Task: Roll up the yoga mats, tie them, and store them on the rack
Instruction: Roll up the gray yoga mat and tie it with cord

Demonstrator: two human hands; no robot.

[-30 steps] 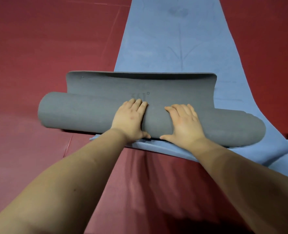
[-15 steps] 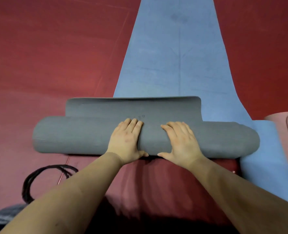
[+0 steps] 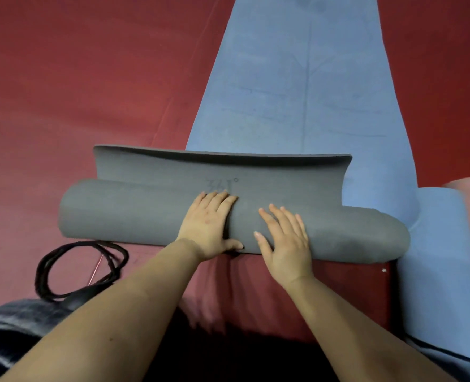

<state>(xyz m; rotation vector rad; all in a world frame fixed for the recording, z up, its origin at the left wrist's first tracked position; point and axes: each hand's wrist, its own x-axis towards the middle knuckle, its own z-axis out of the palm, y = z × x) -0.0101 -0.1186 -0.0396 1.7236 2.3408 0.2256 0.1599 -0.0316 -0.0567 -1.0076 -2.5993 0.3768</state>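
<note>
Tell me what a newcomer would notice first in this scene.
First, the grey mat, mostly rolled, lying across the middle with the left hand and right hand pressed flat on it. Behind it a blue mat runs away over the red floor. A coiled black cord lies lower left.

Dim, even indoor light, no glare. Soft shadow under rolled grey foam mat (image 3: 151,216). Wide-angle bending at edges; bottom edge blurred.

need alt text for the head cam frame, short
Both hands, left hand and right hand, press flat on a mostly rolled grey yoga mat whose last flap lies unrolled over a flat blue mat on a red floor. A coiled black cord lies near the roll's left end.
</note>
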